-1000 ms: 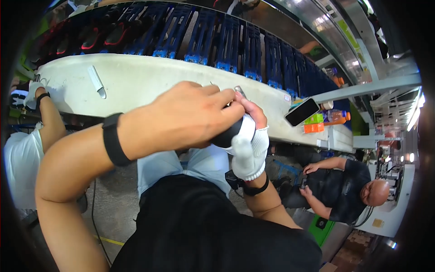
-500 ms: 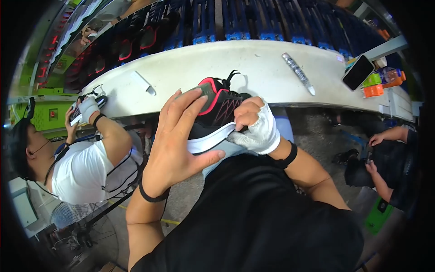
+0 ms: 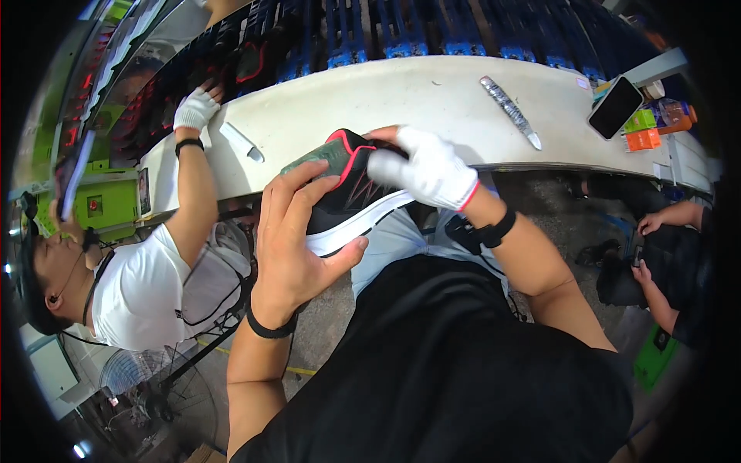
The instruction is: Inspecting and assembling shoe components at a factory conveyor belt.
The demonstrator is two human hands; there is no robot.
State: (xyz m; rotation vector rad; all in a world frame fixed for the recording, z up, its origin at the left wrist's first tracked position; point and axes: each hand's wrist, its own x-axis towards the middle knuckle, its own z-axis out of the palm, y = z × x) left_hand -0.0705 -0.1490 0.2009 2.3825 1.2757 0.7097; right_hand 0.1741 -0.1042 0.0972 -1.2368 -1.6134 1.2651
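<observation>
A black shoe (image 3: 367, 189) with red trim and a white sole is held over my lap at the table's near edge. My bare left hand (image 3: 289, 239) is closed around its left end, fingers over the grey-green part and thumb below the white sole (image 3: 359, 223). My right hand (image 3: 428, 170), in a white fingerless-tip glove, is at the shoe's upper right part. Its bare fingertips reach over the far side, while the thumb side is smeared by motion. Whether it grips the shoe is unclear.
On the white table (image 3: 332, 100) lie a silver-wrapped knife (image 3: 509, 110), a white strip (image 3: 241, 142), and a phone (image 3: 616, 108) beside small boxes. Beyond runs a blue rack (image 3: 401, 31). A co-worker (image 3: 143, 289) at left reaches toward it; another person (image 3: 656, 270) sits at right.
My right hand has left the white sole edge and moved up to the shoe's upper part. My left hand keeps its hold. The co-worker at left has stretched an arm toward the rack.
</observation>
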